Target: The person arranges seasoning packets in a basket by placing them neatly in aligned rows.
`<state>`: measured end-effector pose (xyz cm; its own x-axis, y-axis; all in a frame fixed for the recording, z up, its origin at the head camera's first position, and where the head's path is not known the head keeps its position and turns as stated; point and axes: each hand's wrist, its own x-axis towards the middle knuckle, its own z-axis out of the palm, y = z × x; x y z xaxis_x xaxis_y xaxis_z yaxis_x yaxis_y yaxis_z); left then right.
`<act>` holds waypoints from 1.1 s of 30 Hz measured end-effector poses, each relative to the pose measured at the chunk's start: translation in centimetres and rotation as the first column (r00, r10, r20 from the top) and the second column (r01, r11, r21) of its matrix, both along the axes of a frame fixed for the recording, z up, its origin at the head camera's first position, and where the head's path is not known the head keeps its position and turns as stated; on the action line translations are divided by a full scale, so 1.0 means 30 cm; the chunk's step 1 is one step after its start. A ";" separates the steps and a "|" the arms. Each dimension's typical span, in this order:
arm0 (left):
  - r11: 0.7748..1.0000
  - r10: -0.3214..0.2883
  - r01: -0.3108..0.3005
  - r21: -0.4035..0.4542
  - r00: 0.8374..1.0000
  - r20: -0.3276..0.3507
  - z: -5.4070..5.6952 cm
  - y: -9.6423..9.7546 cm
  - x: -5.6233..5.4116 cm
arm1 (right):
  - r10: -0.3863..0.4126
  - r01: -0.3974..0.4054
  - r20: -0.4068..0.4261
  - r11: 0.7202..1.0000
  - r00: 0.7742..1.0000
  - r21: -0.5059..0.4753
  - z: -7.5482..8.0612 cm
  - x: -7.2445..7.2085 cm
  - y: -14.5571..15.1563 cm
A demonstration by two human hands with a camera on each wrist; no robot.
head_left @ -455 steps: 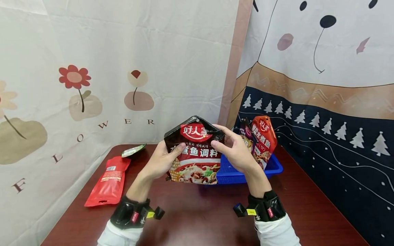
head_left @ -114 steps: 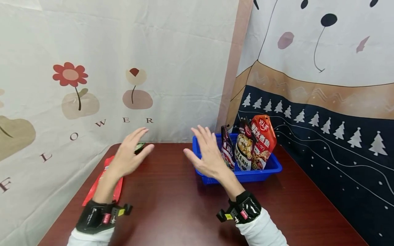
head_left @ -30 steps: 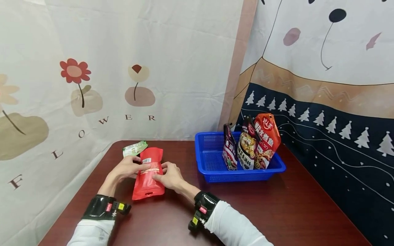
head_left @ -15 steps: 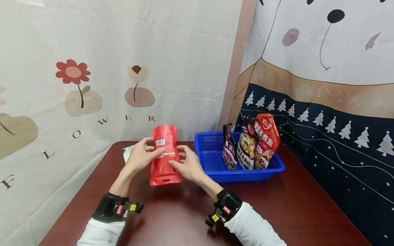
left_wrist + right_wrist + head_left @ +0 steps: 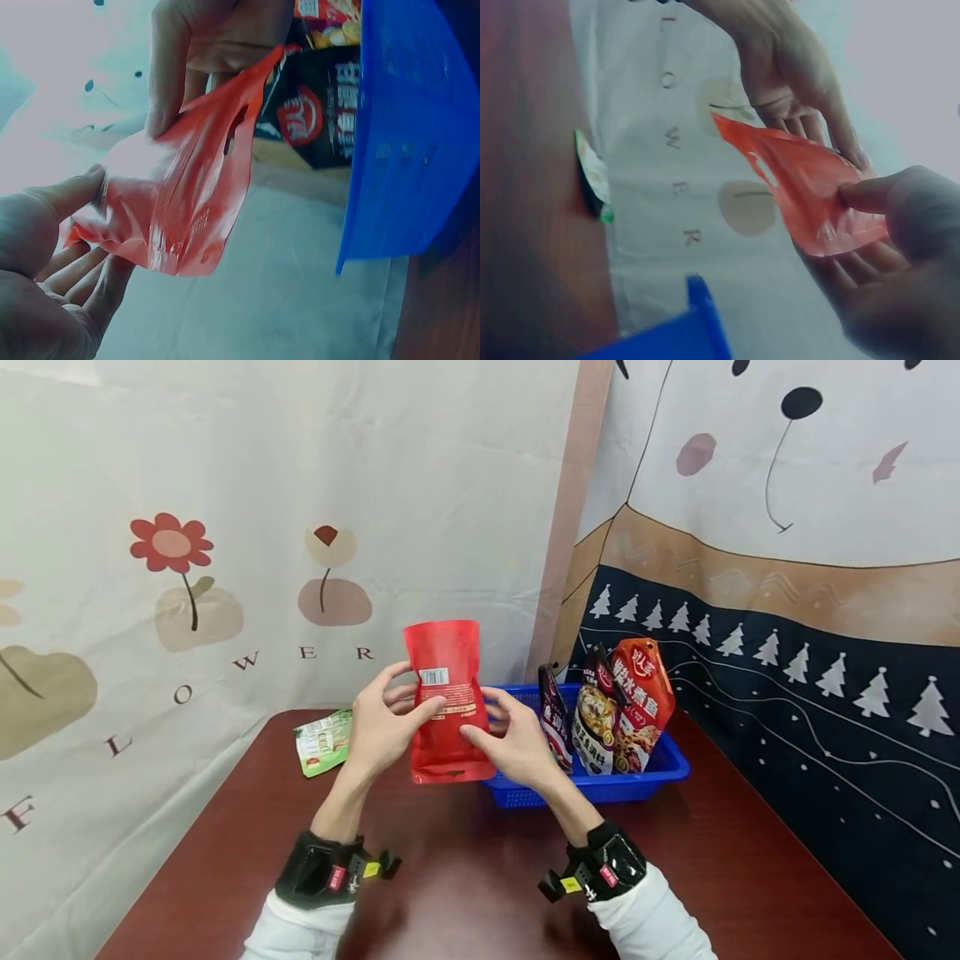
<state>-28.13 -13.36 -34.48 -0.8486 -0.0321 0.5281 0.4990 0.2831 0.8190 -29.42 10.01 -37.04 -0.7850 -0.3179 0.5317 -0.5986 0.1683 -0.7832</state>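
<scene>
A red pouch (image 5: 450,739) with a white barcode label is held up off the table between both hands, its hang-hole end toward the person. My left hand (image 5: 382,722) grips its left side, thumb across the printed face and fingers behind. On the other side my right hand (image 5: 521,743) pinches the edge, thumb in front. In the left wrist view the red pouch (image 5: 180,195) appears side-on, near the blue basket (image 5: 420,142). The right wrist view shows both thumbs on the pouch (image 5: 802,187).
The blue basket (image 5: 600,789) stands at the back right. In it stand a dark pouch (image 5: 553,718), a black pouch with a food picture (image 5: 596,722) and an orange-red pouch (image 5: 643,702). A green and white packet (image 5: 322,743) lies at the table's (image 5: 465,877) back left.
The red pouch, lying on the table at the left a second ago, has been lifted and carried right and up by both hands. The green packet is uncovered. Earlier, a dark pouch joined the basket.
</scene>
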 end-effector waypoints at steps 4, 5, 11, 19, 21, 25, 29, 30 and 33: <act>1.000 0.010 -0.009 0.021 0.999 -0.050 -0.016 0.046 0.002 | 0.001 -0.001 -0.013 0.999 1.000 0.036 0.008 -0.004 0.041; 1.000 0.009 -0.007 0.026 0.998 -0.057 -0.020 0.055 0.003 | 0.003 -0.002 -0.018 0.999 1.000 0.046 0.009 -0.006 0.049; 0.999 0.005 -0.002 0.040 0.996 -0.090 -0.031 0.084 0.001 | 0.012 -0.007 -0.079 0.998 0.997 0.064 0.022 -0.007 0.082; 0.998 0.004 0.006 0.058 0.987 -0.162 -0.031 0.090 0.016 | 0.026 -0.027 -0.109 1.000 0.994 -0.005 0.020 -0.008 0.084; 0.998 -0.005 0.017 0.065 0.983 -0.183 -0.033 0.093 0.020 | 0.020 -0.024 -0.122 0.999 0.992 -0.032 0.015 -0.009 0.082; 0.996 -0.028 0.044 0.078 0.979 -0.202 -0.037 0.095 0.023 | 0.002 -0.010 -0.158 0.998 0.987 -0.054 0.012 -0.015 0.084; 0.993 -0.094 0.107 0.059 0.978 -0.187 -0.029 0.084 0.024 | -0.006 -0.003 -0.182 0.999 0.983 -0.050 0.027 -0.019 0.108; 0.990 -0.116 0.127 0.053 0.976 -0.183 -0.025 0.078 0.024 | -0.009 0.002 -0.184 0.999 0.983 -0.041 0.034 -0.019 0.119; 0.983 -0.173 0.180 0.028 0.970 -0.173 -0.014 0.053 0.027 | -0.022 0.025 -0.194 1.000 0.981 0.013 0.058 -0.010 0.160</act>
<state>-27.32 -11.76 -34.91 -0.7414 0.0842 0.6657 0.6701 0.1444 0.7281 -29.72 14.81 -35.31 -0.6749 -0.3098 0.6698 -0.7346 0.1958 -0.6496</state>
